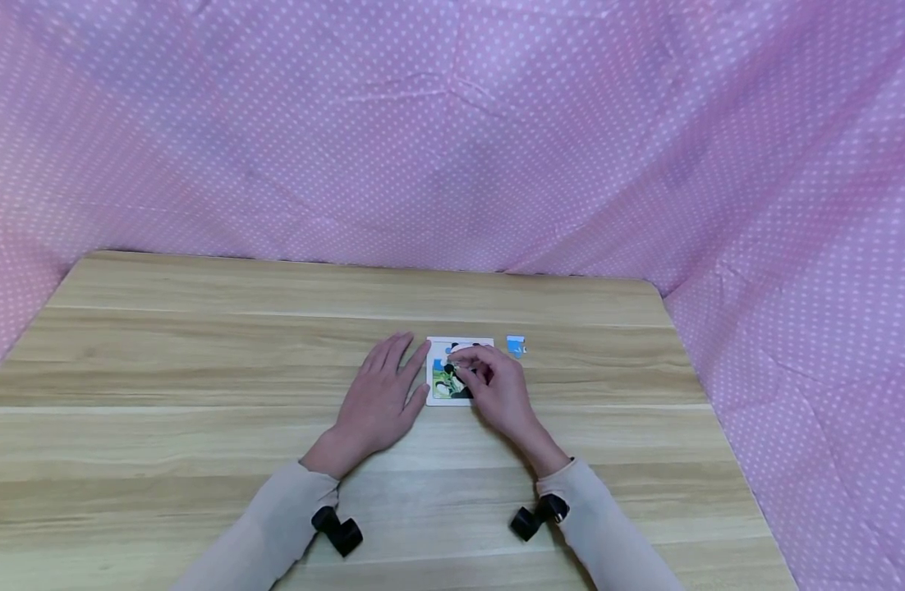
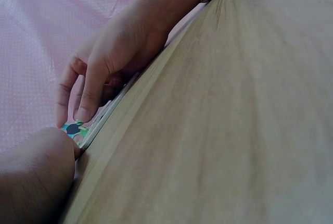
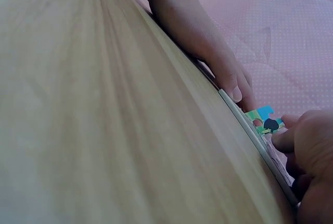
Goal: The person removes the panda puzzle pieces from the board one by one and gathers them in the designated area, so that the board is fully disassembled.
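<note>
A small jigsaw puzzle in a white-edged tray (image 1: 448,403) lies on the table, its picture showing green, blue and black patches. My left hand (image 1: 382,398) rests flat with spread fingers, its thumb and forefinger touching the tray's left edge. Over the right half of the tray, my right hand (image 1: 500,390) pinches a puzzle piece (image 3: 263,115) between thumb and forefinger. That piece, green and blue with a black round patch, is tilted up from the tray in the right wrist view. The right hand hides part of the picture.
A loose blue puzzle piece (image 1: 515,345) lies on the wooden table (image 1: 201,353) just right of the tray. Pink dotted cloth (image 1: 452,148) hangs behind the table and along its sides. Both sleeves carry black wrist cameras.
</note>
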Available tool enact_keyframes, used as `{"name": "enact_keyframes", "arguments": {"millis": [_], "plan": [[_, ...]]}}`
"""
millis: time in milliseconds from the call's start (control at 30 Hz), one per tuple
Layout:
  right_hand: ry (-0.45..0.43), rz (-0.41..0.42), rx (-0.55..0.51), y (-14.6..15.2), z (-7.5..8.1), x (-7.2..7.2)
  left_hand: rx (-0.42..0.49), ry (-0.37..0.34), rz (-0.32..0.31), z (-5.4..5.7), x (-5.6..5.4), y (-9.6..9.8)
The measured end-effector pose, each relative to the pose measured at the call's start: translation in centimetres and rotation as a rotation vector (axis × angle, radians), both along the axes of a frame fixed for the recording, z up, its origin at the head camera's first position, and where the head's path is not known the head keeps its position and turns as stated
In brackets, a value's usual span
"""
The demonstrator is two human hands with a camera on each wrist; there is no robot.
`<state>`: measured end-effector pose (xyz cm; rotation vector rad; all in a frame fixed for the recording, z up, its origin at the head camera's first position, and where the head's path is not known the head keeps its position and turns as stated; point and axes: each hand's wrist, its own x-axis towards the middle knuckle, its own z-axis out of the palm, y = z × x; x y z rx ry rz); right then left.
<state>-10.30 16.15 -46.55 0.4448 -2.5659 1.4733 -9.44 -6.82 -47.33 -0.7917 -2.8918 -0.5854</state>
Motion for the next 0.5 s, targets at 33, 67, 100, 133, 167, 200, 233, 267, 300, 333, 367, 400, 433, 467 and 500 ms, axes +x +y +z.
{"name": "enact_keyframes", "arguments": {"millis": [33,67,100,133,167,200,233,267,300,333,367,400,433,467,500], "plan": [[-0.001,0.0,-0.003,-0.01,0.0,-0.01,0.004,0.003,-0.001,0.0,-0.01,-0.01],[-0.003,-0.001,-0.005,-0.02,0.02,-0.01,0.005,0.006,0.0,-0.01,0.0,-0.01],[-0.005,-0.001,-0.007,-0.01,0.0,-0.02,0.007,0.007,0.0,-0.05,0.0,-0.02],[-0.007,-0.002,-0.008,0.0,0.0,-0.01,0.011,0.011,0.0,-0.08,0.0,0.0],[-0.01,-0.005,-0.008,0.01,0.0,-0.01,0.014,0.014,-0.001,-0.09,0.01,0.0],[-0.015,-0.007,-0.006,0.01,0.0,-0.01,0.015,0.016,-0.001,-0.11,0.01,0.02],[-0.02,-0.01,-0.007,0.03,-0.02,-0.01,0.014,0.016,-0.001,-0.14,0.0,0.03],[-0.023,-0.011,-0.009,0.04,-0.03,0.0,0.012,0.013,-0.001,-0.11,0.01,0.03],[-0.025,-0.012,-0.012,0.04,-0.05,-0.01,0.01,0.011,-0.002,-0.08,0.02,0.03],[-0.028,-0.012,-0.016,0.03,-0.06,-0.02,0.01,0.009,-0.002,-0.04,0.02,0.03],[-0.03,-0.012,-0.021,0.02,-0.07,-0.02,0.008,0.005,-0.002,-0.01,0.03,0.01],[-0.032,-0.011,-0.026,0.0,-0.08,-0.03,0.007,0.002,-0.001,-0.02,0.02,0.0],[-0.034,-0.01,-0.029,-0.02,-0.07,-0.02,0.007,0.001,-0.002,0.0,0.04,-0.03],[-0.036,-0.01,-0.03,-0.04,-0.07,-0.02,0.008,-0.001,0.0,-0.01,0.06,-0.05],[-0.039,-0.009,-0.031,-0.08,-0.07,-0.03,0.009,-0.002,0.0,-0.04,0.07,-0.06]]}}
